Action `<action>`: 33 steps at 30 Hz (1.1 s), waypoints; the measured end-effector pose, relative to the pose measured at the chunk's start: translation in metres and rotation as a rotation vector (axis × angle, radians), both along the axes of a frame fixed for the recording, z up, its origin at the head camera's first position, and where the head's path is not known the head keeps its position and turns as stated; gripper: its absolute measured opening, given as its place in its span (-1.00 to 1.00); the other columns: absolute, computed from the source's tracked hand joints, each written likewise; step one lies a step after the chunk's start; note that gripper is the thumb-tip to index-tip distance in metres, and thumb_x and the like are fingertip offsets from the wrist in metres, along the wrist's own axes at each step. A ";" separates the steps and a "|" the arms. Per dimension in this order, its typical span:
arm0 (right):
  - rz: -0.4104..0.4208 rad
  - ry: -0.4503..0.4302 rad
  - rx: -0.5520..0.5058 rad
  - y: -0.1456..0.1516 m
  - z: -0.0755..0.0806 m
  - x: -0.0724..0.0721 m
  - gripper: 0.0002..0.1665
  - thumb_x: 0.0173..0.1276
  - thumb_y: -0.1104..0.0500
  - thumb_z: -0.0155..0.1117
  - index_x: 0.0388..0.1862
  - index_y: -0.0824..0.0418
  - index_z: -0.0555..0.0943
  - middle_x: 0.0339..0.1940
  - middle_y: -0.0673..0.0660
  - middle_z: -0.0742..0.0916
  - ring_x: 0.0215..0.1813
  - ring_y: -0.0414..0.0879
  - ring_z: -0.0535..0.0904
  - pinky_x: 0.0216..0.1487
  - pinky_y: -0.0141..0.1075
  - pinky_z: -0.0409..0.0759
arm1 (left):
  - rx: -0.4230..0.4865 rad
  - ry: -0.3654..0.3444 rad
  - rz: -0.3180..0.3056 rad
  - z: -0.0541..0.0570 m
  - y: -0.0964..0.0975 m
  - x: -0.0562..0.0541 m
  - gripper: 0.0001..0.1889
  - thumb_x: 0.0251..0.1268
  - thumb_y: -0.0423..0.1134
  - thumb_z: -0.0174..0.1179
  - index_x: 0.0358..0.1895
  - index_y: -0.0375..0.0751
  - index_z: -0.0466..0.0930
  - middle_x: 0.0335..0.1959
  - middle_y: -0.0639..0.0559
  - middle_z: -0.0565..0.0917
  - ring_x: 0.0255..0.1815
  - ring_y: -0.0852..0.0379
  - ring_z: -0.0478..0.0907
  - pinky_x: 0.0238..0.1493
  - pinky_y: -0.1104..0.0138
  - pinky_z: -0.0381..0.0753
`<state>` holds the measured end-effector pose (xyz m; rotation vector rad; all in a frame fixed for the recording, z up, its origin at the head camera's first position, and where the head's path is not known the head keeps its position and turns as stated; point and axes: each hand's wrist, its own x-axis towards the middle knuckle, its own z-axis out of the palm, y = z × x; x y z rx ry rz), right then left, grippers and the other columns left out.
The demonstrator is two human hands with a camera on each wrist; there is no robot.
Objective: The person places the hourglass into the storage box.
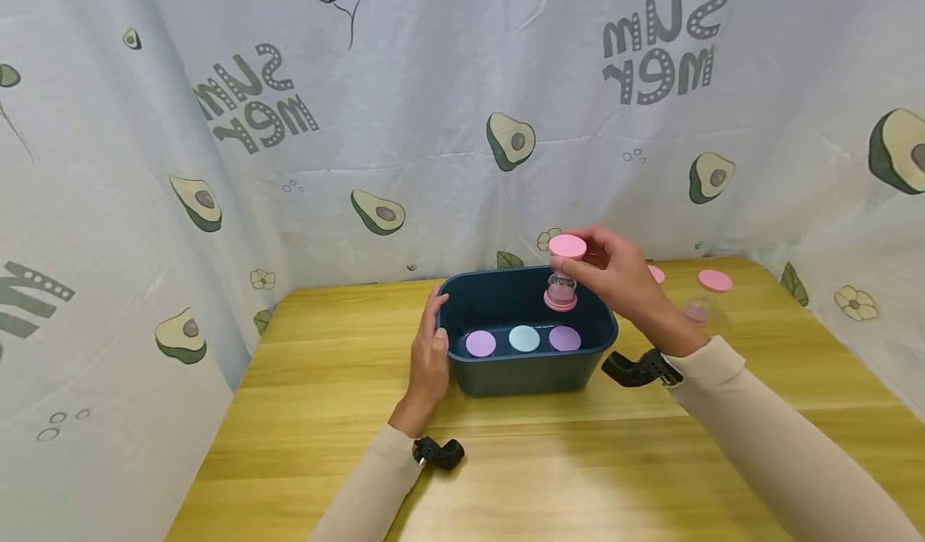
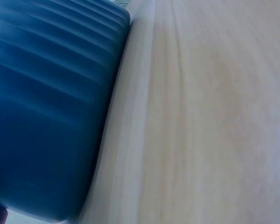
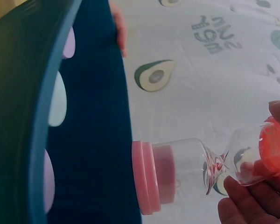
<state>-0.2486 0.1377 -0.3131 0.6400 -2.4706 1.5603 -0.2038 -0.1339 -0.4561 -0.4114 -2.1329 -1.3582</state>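
Note:
My right hand (image 1: 614, 271) pinches a clear hourglass (image 1: 561, 281) by its upper pink cap. It holds the hourglass upright over the right part of a dark blue bin (image 1: 520, 372). In the right wrist view, the hourglass (image 3: 189, 163) shows a narrow waist and some pink sand near its lower cap. My left hand (image 1: 429, 365) rests against the left end of the bin, fingers fairly straight along its side. Inside the bin, round tops show: a purple cap (image 1: 480, 344), a pale blue cap (image 1: 523, 339) and another purple cap (image 1: 565, 338).
Right of the bin stands another pink-capped hourglass (image 1: 715, 281). A further pink cap (image 1: 656, 274) is partly hidden behind my right hand. The wooden table (image 1: 325, 365) runs back to a printed curtain (image 1: 433, 84). Each wrist wears a black camera band.

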 end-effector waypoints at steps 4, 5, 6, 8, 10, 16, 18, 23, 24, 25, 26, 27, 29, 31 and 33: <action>0.037 0.010 0.029 -0.011 -0.005 -0.002 -0.40 0.29 0.03 0.32 0.23 0.26 0.46 0.09 0.21 0.61 0.13 0.10 0.55 0.20 0.00 0.49 | 0.005 -0.003 -0.006 -0.001 -0.001 0.000 -0.42 0.33 -0.21 -0.32 0.44 -0.13 0.15 0.54 -0.08 0.07 0.52 -0.01 0.05 0.37 -0.16 0.12; 0.046 0.012 0.033 -0.013 -0.005 -0.003 -0.41 0.29 0.03 0.32 0.22 0.27 0.46 0.09 0.22 0.61 0.12 0.11 0.55 0.20 0.03 0.49 | 0.003 -0.001 -0.008 -0.001 -0.001 0.000 -0.42 0.33 -0.21 -0.32 0.44 -0.13 0.14 0.54 -0.09 0.07 0.52 -0.02 0.05 0.37 -0.17 0.12; 0.052 0.012 0.036 -0.015 -0.006 -0.003 -0.42 0.29 0.03 0.32 0.21 0.27 0.47 0.08 0.21 0.62 0.11 0.11 0.56 0.18 0.03 0.49 | 0.002 0.000 -0.010 -0.001 -0.001 0.000 -0.42 0.33 -0.22 -0.32 0.44 -0.13 0.14 0.54 -0.09 0.07 0.52 -0.02 0.05 0.37 -0.17 0.12; 0.065 0.014 0.037 -0.020 -0.008 -0.004 -0.43 0.28 0.03 0.33 0.19 0.27 0.48 0.05 0.20 0.62 0.08 0.09 0.58 0.15 -0.02 0.52 | 0.001 0.004 -0.011 -0.001 -0.001 0.000 -0.42 0.32 -0.22 -0.32 0.44 -0.13 0.14 0.54 -0.08 0.07 0.52 -0.03 0.05 0.36 -0.17 0.12; 0.076 0.022 0.030 -0.024 -0.010 -0.005 -0.46 0.28 0.06 0.34 0.17 0.27 0.50 0.02 0.19 0.63 0.05 0.07 0.59 0.12 -0.13 0.55 | 0.000 0.004 -0.008 -0.001 -0.001 0.000 -0.42 0.33 -0.21 -0.32 0.44 -0.14 0.14 0.55 -0.05 0.07 0.52 -0.03 0.05 0.36 -0.17 0.12; 0.103 0.019 0.003 -0.038 -0.015 -0.008 -0.50 0.27 0.09 0.35 0.13 0.27 0.52 -0.03 0.18 0.64 0.01 0.04 0.62 0.08 -0.29 0.57 | -0.011 -0.003 0.008 -0.001 -0.001 0.000 -0.43 0.35 -0.16 -0.33 0.44 -0.14 0.15 0.54 -0.09 0.08 0.52 -0.01 0.05 0.37 -0.15 0.12; 0.106 0.006 -0.002 -0.042 -0.016 -0.009 -0.50 0.26 0.08 0.35 0.12 0.26 0.53 -0.03 0.18 0.64 0.01 0.04 0.63 0.09 -0.22 0.59 | -0.012 -0.001 0.008 -0.001 -0.001 -0.001 -0.42 0.35 -0.17 -0.33 0.44 -0.15 0.15 0.53 -0.12 0.08 0.52 -0.03 0.06 0.37 -0.16 0.12; 0.113 -0.027 -0.007 -0.052 -0.017 -0.011 -0.46 0.25 0.04 0.37 0.15 0.25 0.51 0.01 0.19 0.64 0.02 0.06 0.63 0.10 -0.09 0.58 | -0.010 -0.003 0.003 0.001 -0.001 -0.003 -0.42 0.35 -0.16 -0.33 0.45 -0.14 0.15 0.54 -0.08 0.07 0.52 -0.03 0.06 0.36 -0.15 0.14; 0.119 -0.034 -0.010 -0.055 -0.016 -0.010 -0.45 0.25 0.07 0.36 0.16 0.27 0.50 0.02 0.22 0.63 0.03 0.08 0.63 0.11 -0.07 0.58 | -0.010 -0.005 0.003 0.001 -0.001 -0.003 -0.42 0.36 -0.16 -0.33 0.45 -0.13 0.14 0.55 -0.05 0.07 0.52 -0.02 0.06 0.36 -0.15 0.14; 0.129 -0.040 -0.020 -0.057 -0.016 -0.011 -0.45 0.26 0.08 0.36 0.17 0.28 0.50 0.03 0.22 0.63 0.03 0.08 0.63 0.11 -0.07 0.58 | -0.010 -0.008 0.003 0.001 -0.001 -0.003 -0.43 0.36 -0.15 -0.33 0.45 -0.13 0.14 0.55 -0.01 0.06 0.52 -0.01 0.06 0.37 -0.14 0.14; 0.138 -0.045 -0.025 -0.059 -0.017 -0.011 -0.44 0.26 0.09 0.36 0.18 0.28 0.49 0.04 0.23 0.63 0.03 0.08 0.63 0.11 -0.09 0.58 | -0.010 -0.010 0.003 0.002 -0.002 -0.003 -0.43 0.36 -0.15 -0.33 0.44 -0.13 0.14 0.55 0.01 0.05 0.52 0.00 0.05 0.37 -0.13 0.14; 0.147 -0.047 -0.031 -0.061 -0.018 -0.012 -0.44 0.26 0.10 0.36 0.19 0.29 0.49 0.04 0.23 0.63 0.02 0.07 0.63 0.11 -0.11 0.58 | -0.010 -0.013 0.002 0.002 -0.001 -0.003 -0.43 0.36 -0.16 -0.33 0.44 -0.13 0.14 0.55 0.01 0.05 0.52 0.00 0.05 0.37 -0.13 0.14; 0.159 -0.059 -0.043 -0.065 -0.020 -0.012 -0.44 0.25 0.12 0.36 0.19 0.29 0.48 0.04 0.23 0.62 0.02 0.06 0.62 0.10 -0.14 0.58 | -0.013 -0.020 0.007 0.001 -0.001 -0.003 -0.43 0.36 -0.16 -0.32 0.44 -0.14 0.14 0.55 0.04 0.05 0.52 0.00 0.05 0.37 -0.13 0.14; 0.169 -0.069 -0.054 -0.069 -0.022 -0.012 -0.43 0.24 0.10 0.37 0.19 0.27 0.48 0.05 0.21 0.62 0.01 0.04 0.62 0.10 -0.15 0.58 | -0.013 -0.022 0.007 0.001 -0.001 -0.002 -0.43 0.35 -0.17 -0.31 0.44 -0.14 0.14 0.55 0.00 0.05 0.52 0.00 0.04 0.37 -0.13 0.13; 0.172 -0.078 -0.053 -0.073 -0.024 -0.012 -0.43 0.24 0.09 0.38 0.19 0.26 0.48 0.05 0.20 0.62 0.02 0.04 0.61 0.11 -0.13 0.58 | -0.014 -0.021 0.007 0.000 -0.002 -0.001 -0.43 0.36 -0.15 -0.32 0.44 -0.15 0.14 0.55 -0.04 0.06 0.52 -0.01 0.04 0.37 -0.14 0.13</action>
